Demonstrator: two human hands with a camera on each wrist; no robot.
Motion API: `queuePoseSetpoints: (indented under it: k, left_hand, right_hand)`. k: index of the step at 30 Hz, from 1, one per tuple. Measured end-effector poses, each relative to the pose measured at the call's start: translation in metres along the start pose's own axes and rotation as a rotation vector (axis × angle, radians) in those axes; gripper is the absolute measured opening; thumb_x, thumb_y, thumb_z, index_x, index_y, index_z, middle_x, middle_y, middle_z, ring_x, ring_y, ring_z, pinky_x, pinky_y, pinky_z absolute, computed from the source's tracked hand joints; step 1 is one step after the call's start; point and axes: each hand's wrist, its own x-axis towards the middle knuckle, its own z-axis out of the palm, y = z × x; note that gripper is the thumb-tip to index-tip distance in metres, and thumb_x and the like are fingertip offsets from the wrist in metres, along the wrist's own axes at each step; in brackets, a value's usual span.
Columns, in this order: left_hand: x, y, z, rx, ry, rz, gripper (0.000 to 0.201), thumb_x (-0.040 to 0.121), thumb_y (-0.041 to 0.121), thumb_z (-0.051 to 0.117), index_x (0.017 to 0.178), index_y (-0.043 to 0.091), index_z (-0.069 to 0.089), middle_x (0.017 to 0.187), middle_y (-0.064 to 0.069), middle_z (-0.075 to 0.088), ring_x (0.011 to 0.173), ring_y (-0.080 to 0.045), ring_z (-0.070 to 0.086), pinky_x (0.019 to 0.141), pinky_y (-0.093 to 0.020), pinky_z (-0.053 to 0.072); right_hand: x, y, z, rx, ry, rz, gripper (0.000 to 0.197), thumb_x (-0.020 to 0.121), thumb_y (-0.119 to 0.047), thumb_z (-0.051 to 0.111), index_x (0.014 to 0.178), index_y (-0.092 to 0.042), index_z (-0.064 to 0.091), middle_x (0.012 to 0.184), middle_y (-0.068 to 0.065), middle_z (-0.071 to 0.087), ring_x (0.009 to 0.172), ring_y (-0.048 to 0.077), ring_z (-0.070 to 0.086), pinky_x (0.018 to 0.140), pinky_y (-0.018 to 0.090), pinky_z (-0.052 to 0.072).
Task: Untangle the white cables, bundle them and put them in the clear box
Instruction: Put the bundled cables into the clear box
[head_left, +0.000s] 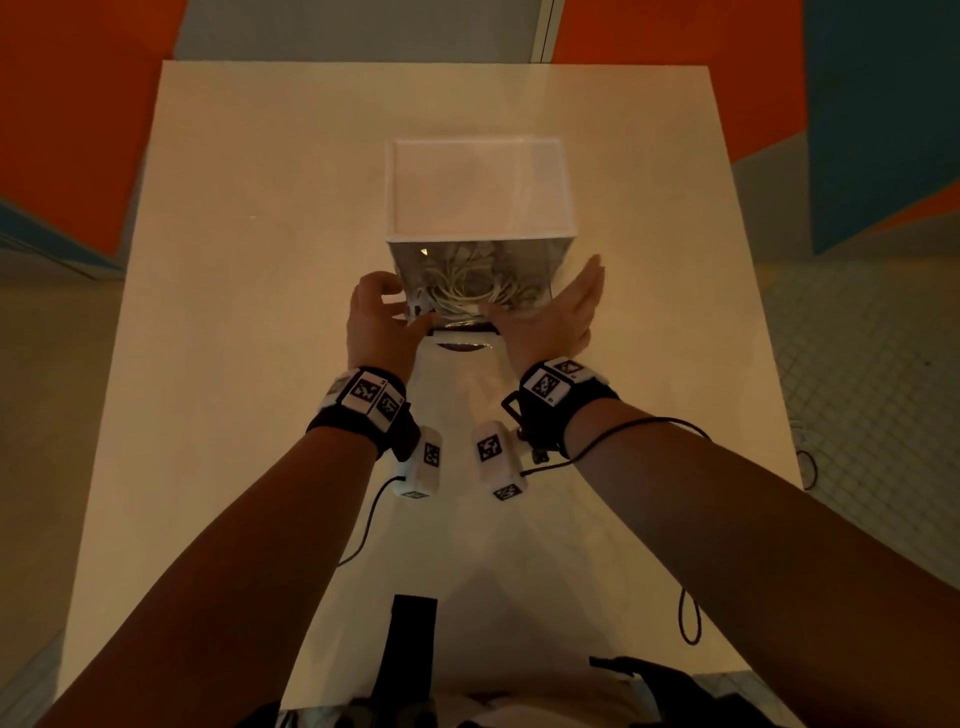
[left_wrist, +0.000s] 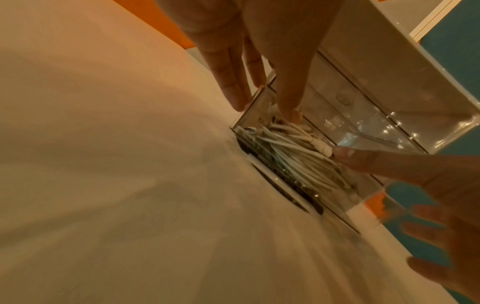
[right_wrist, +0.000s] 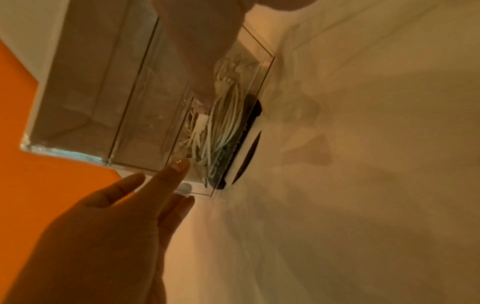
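A clear box (head_left: 540, 260) with a white top stands upright in the middle of the table. The white cables (head_left: 467, 291) lie coiled in a heap on its bottom, and show in both wrist views as cables (left_wrist: 285, 156) and cables (right_wrist: 223, 127). My left hand (head_left: 376, 317) is at the box's near left corner, thumb on the near wall, straight fingers (left_wrist: 233, 88) along the left wall. My right hand (head_left: 566, 306) lies flat along the right wall, its thumb (left_wrist: 363, 160) touching the near wall. Neither hand holds a cable.
A dark round opening (head_left: 462, 345) in the cream table (head_left: 260, 260) lies partly under the box's near edge. Thin black cords (head_left: 691, 618) trail from my wrist cameras. Orange and teal walls surround the table, with tiled floor (head_left: 872, 364) at the right.
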Motion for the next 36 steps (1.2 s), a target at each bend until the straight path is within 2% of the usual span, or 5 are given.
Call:
queuePoseSetpoints:
  k: [6,12,18,22,36]
  left_hand:
    - [0.009,0.005,-0.007,0.033,-0.078,0.013,0.078,0.074,0.02,0.079,0.141,0.024,0.038,0.138,0.0,0.049,0.092,-0.008,0.059,0.064,0.0,0.042]
    - [0.013,0.004,-0.007,0.081,-0.073,0.024,0.063,0.072,0.029,0.08,0.128,0.028,0.051,0.125,0.006,0.059,0.089,-0.009,0.061,0.083,-0.03,0.054]
    - [0.016,0.002,-0.005,0.1,-0.07,0.018,0.065,0.07,0.031,0.081,0.128,0.023,0.052,0.126,0.004,0.059,0.089,-0.009,0.061,0.08,-0.027,0.052]
    - [0.02,0.005,-0.004,0.105,-0.06,0.019,0.061,0.07,0.029,0.081,0.124,0.021,0.054,0.125,0.002,0.058,0.086,-0.009,0.06,0.074,-0.024,0.049]
    - [0.022,0.003,-0.004,0.128,-0.062,0.076,0.06,0.073,0.023,0.079,0.127,0.018,0.054,0.125,-0.002,0.058,0.086,-0.011,0.056,0.076,-0.029,0.049]
  right_hand:
    - [0.016,-0.003,0.001,0.333,-0.245,-0.073,0.121,0.058,-0.018,0.086,0.147,-0.016,0.004,0.146,0.006,0.033,0.131,0.02,0.039,0.109,0.038,0.038]
    - [0.022,0.007,-0.001,0.282,-0.285,-0.218,0.102,0.049,-0.038,0.089,0.131,-0.021,0.031,0.132,0.004,0.044,0.123,0.017,0.046,0.1,0.041,0.047]
    - [0.034,0.01,-0.022,0.254,-0.323,-0.246,0.067,0.063,-0.009,0.083,0.112,-0.019,0.039,0.107,-0.018,0.047,0.096,-0.014,0.049,0.08,-0.001,0.04]
    - [0.032,0.008,-0.019,0.161,-0.283,-0.188,0.078,0.067,-0.017,0.081,0.131,-0.009,0.037,0.133,0.008,0.043,0.12,0.018,0.047,0.096,0.026,0.044]
    - [0.001,-0.023,0.013,0.167,-0.058,0.079,0.129,0.052,-0.041,0.086,0.146,-0.026,0.0,0.143,0.01,0.031,0.131,0.032,0.037,0.106,0.055,0.033]
